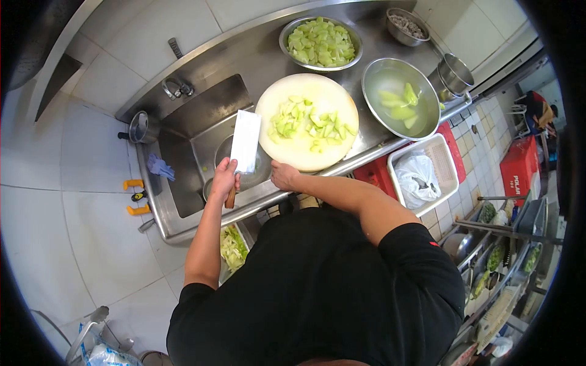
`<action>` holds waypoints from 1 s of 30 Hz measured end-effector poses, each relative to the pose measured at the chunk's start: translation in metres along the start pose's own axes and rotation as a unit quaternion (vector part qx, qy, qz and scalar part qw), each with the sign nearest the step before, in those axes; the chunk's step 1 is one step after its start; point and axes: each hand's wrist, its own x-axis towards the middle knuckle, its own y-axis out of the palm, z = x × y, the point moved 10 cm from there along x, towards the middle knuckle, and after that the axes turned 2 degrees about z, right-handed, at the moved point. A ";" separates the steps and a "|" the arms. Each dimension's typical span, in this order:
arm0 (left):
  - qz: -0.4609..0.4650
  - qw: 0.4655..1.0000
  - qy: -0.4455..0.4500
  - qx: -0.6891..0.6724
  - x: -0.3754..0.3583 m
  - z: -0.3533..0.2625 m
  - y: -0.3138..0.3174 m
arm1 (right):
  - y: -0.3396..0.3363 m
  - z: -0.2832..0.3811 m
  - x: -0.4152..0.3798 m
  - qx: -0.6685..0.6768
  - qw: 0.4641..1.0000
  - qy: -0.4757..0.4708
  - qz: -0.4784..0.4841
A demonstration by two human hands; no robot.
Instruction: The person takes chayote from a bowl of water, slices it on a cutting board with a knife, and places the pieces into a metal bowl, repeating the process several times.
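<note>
My left hand (226, 180) is closed around the wooden handle of a cleaver (246, 141). Its broad blade points away from me, over the sink and beside the left edge of a round white cutting board (299, 161). On that board lie cut pieces of a pale green vegetable (291, 119) in two loose groups. At the board's near-left edge, my right hand (284, 175) has its fingers curled against the rim; part of them is hidden.
A sink (183, 189) with a metal bowl inside lies left. Behind the board stands a bowl of cut green pieces (320, 44). To the right are a basin of water with larger pieces (401, 97), a small bowl (408, 27) and a white basket (448, 165).
</note>
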 end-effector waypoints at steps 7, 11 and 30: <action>-0.008 1.000 -0.014 -0.020 0.016 -0.002 0.004 | -0.037 0.005 -0.007 0.119 0.992 -0.031 0.019; 0.018 1.000 -0.014 -0.012 0.034 0.002 -0.005 | -0.114 -0.064 -0.086 0.376 0.896 0.029 -0.234; 0.111 0.989 -0.002 0.097 0.066 0.021 0.116 | 0.006 -0.188 -0.159 0.432 0.660 0.543 -0.290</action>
